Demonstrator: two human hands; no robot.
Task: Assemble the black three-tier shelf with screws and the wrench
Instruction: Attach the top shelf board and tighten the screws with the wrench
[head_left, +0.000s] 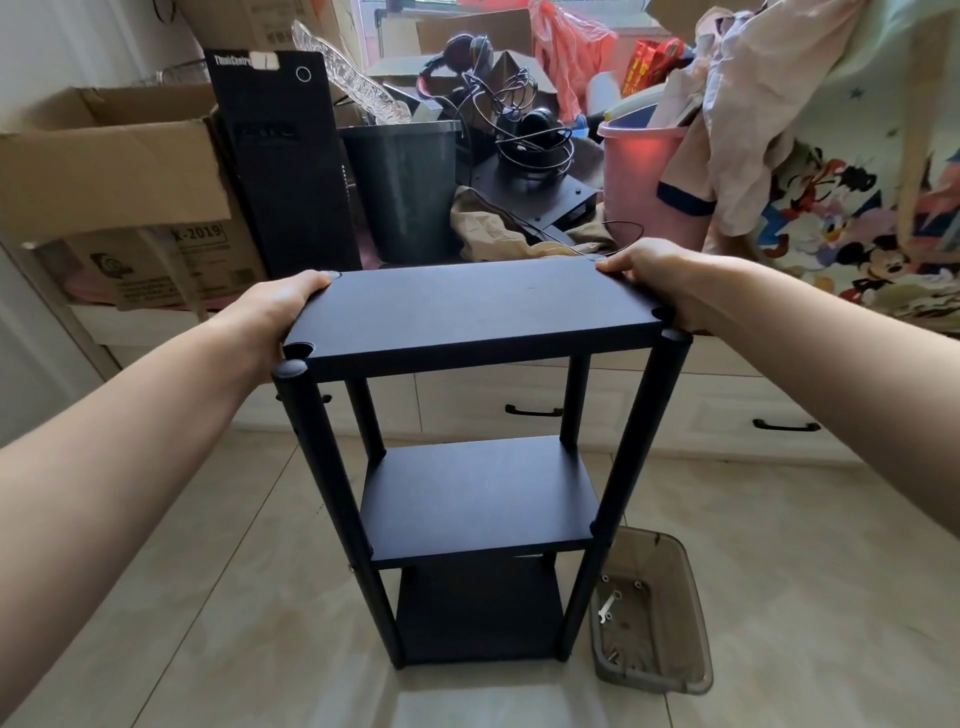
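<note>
Both forearms reach in; the left hand and right hand grip the short ends of the top board of the black three-tier shelf, upright on the tiled floor. Beside its right legs, a clear tray holds the small wrench and loose screws. Beyond, a cluttered counter carries a cardboard box.

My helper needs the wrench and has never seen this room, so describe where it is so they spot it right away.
Find the black shelf standing on the tiled floor. Beside its lower right leg lies a smoky clear tray. The wrench lies inside it at the left: flat, silvery and longer than the small screws scattered round it.
</note>
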